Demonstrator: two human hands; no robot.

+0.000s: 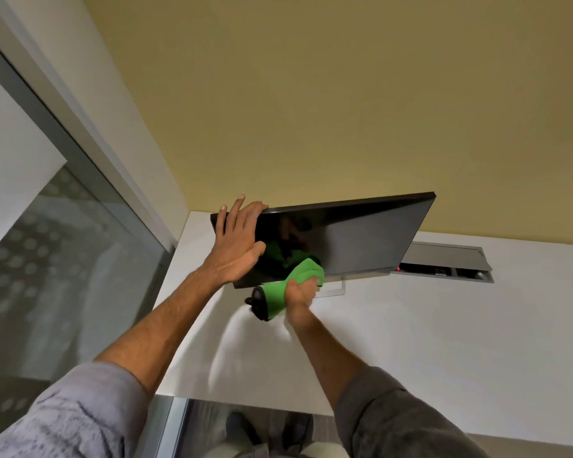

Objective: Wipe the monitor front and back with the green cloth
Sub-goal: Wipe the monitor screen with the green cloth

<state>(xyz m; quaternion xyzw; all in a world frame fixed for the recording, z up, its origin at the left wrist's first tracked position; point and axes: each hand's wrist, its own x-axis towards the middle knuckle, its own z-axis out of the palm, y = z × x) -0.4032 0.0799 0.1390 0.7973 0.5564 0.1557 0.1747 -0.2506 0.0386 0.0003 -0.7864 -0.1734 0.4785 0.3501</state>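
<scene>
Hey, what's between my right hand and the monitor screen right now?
The green cloth, bunched and gripped by the right hand, sits against the lower screen edge of the monitor. The head view shows it.

Two arms reach into view from the bottom edge. Both wear grey long sleeves that end near the elbows, leaving the forearms uncovered. The left sleeve (67, 414), at 7 o'clock, is a lighter, mottled, creased grey. The right sleeve (401, 421), at 5 o'clock, looks darker. The left hand (237, 239) and right hand (300, 292) are ungloved. At 6 o'clock, blurred, what look like dark shoes (240, 424).
</scene>
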